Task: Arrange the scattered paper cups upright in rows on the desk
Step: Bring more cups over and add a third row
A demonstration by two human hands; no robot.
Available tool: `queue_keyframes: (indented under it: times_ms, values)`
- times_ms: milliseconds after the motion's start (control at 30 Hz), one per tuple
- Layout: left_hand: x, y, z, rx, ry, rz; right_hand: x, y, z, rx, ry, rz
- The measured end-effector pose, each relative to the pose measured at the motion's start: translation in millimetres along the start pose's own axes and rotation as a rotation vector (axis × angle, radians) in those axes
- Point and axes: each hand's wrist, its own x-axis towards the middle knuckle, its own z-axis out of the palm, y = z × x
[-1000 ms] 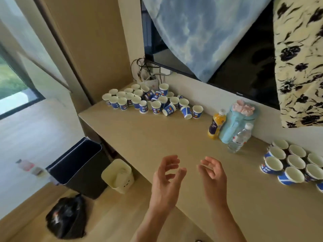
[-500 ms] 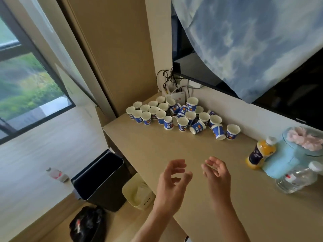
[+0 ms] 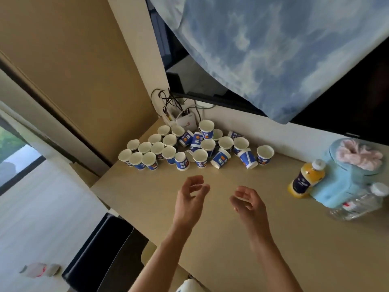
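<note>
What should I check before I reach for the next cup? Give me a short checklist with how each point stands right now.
1. Hands free: ok. The left hand and right hand hold nothing, fingers loosely curled above the desk.
2. All cups upright: not ok. A tipped cup lies on its side at the front of the pile.
3. Left group in rows: ok. Those cups stand upright, side by side.
4. Raised cup at the back steady: cannot tell.
5. Juice bottle out of the way: ok. It stands apart, right of the cups.
</note>
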Motion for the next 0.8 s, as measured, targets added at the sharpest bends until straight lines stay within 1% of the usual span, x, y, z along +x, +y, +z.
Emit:
queue_keyframes:
  times_ms: [133, 200, 333, 433, 567, 633, 700, 800]
  values:
    - [68.2, -18.1, -18.0, 0.113, -0.048, -0.022, 14.7, -2.7, 23.2, -0.023, 0.075, 0.011]
    - [107.6, -33.8, -26.1, 0.227, -0.067, -0.009, 20.0, -3.2, 38.7, -0.04, 0.106, 0.023]
    - [184.2, -67.0, -39.5, 0.589, -0.172, 0.082, 31.1, -2.8, 72.1, -0.053, 0.145, 0.046]
    - [225.0, -82.3, -50.7, 0.862, -0.243, 0.158, 36.3, -3.8, 98.7, -0.06, 0.152, 0.047]
    - [255.1, -92.6, -59.0, 1.24, -0.304, 0.286, 39.3, 0.1, 121.0, -0.069, 0.189, 0.061]
    - [262.8, -95.7, -61.3, 1.384, -0.334, 0.357, 36.1, 3.8, 127.1, -0.077, 0.211, 0.071]
    - [268.7, -99.7, -62.4, 1.456, -0.349, 0.399, 30.5, 6.5, 129.7, -0.078, 0.216, 0.078]
    - [275.2, -104.5, -64.3, 1.484, -0.355, 0.437, 26.4, 9.1, 129.4, -0.092, 0.242, 0.08]
